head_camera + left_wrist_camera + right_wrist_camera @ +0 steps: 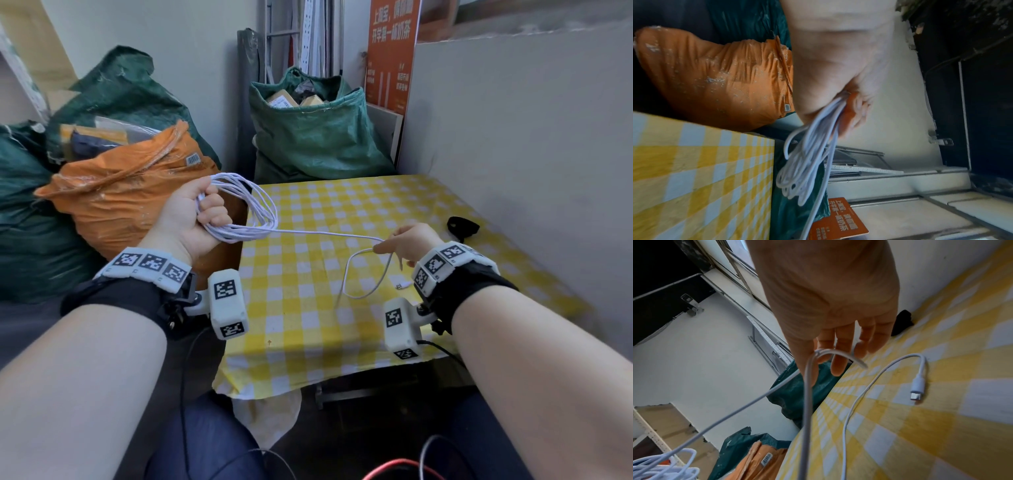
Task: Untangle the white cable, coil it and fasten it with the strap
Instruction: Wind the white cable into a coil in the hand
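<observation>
My left hand (202,219) is raised off the table's left edge and grips a coil of the white cable (255,214) in its fist; in the left wrist view the loops (807,162) hang from the left hand (838,78). One strand runs right to my right hand (411,245), which pinches it between thumb and index finger (840,356) just above the yellow checked table (325,325). Past that hand the cable loops down onto the cloth and ends in a white plug (404,285) (917,386). The black strap (462,226) (902,322) lies on the table beyond my right hand.
An orange sack (137,202) and green sacks (318,137) crowd the table's left and far sides. A grey board (513,137) walls off the right edge. An orange sign (390,51) stands behind it. Dark wires run over my lap.
</observation>
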Demonstrator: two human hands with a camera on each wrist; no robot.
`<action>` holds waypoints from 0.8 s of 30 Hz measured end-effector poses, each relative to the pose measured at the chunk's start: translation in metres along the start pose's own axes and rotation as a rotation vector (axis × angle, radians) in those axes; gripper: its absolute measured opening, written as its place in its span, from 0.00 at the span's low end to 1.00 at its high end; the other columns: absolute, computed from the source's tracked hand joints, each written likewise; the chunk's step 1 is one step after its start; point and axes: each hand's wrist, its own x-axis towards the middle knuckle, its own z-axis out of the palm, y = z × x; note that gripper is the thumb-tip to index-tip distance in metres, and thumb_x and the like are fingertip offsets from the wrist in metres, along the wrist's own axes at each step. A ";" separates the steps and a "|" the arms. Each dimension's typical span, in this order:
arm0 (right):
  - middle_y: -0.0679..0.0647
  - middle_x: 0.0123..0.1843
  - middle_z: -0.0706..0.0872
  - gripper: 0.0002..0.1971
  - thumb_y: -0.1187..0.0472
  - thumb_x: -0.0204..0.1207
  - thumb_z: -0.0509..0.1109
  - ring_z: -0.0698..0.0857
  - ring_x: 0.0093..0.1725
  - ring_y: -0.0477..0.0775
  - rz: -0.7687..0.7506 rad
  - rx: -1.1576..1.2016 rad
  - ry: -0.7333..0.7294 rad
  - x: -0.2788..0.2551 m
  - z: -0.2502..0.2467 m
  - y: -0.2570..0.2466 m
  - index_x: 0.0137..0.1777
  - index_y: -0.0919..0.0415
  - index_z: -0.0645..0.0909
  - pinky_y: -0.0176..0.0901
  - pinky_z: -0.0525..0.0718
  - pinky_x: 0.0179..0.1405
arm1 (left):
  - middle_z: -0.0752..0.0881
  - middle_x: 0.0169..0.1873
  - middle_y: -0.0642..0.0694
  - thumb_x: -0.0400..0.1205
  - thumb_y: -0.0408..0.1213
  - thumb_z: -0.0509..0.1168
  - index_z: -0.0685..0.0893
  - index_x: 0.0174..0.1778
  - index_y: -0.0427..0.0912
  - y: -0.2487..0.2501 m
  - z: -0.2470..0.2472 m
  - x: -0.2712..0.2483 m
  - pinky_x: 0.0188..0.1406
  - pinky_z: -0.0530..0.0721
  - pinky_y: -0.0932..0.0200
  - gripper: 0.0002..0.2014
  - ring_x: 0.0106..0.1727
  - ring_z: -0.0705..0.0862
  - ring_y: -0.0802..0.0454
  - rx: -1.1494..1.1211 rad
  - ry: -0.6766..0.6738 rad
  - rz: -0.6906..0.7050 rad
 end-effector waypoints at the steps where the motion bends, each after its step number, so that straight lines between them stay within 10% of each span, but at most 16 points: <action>1: 0.52 0.33 0.78 0.14 0.54 0.68 0.80 0.75 0.31 0.50 -0.009 -0.055 -0.016 -0.002 0.000 0.000 0.35 0.59 0.77 0.40 0.74 0.29 | 0.65 0.13 0.55 0.83 0.41 0.56 0.69 0.30 0.46 0.001 -0.002 0.001 0.17 0.61 0.71 0.14 0.11 0.61 0.60 -0.067 0.015 0.011; 5: 0.52 0.30 0.77 0.17 0.47 0.71 0.76 0.74 0.29 0.49 -0.053 -0.253 -0.052 -0.011 0.006 -0.006 0.34 0.61 0.81 0.40 0.71 0.25 | 0.70 0.14 0.54 0.84 0.39 0.56 0.70 0.31 0.44 -0.003 -0.002 0.003 0.18 0.69 0.73 0.14 0.13 0.67 0.62 -0.254 0.030 0.027; 13: 0.51 0.28 0.72 0.19 0.47 0.81 0.64 0.68 0.26 0.49 -0.171 -0.363 -0.106 -0.020 0.027 -0.031 0.43 0.62 0.88 0.39 0.65 0.25 | 0.64 0.12 0.55 0.86 0.38 0.55 0.66 0.31 0.47 -0.020 0.030 -0.006 0.12 0.60 0.68 0.16 0.11 0.58 0.61 0.273 -0.110 0.052; 24: 0.48 0.27 0.70 0.10 0.70 0.72 0.70 0.67 0.25 0.45 -0.555 -0.042 -0.167 -0.044 0.048 -0.066 0.33 0.57 0.78 0.36 0.65 0.24 | 0.83 0.31 0.42 0.82 0.32 0.65 0.75 0.36 0.39 -0.064 0.056 -0.013 0.15 0.65 0.68 0.09 0.14 0.62 0.57 0.796 -0.152 0.135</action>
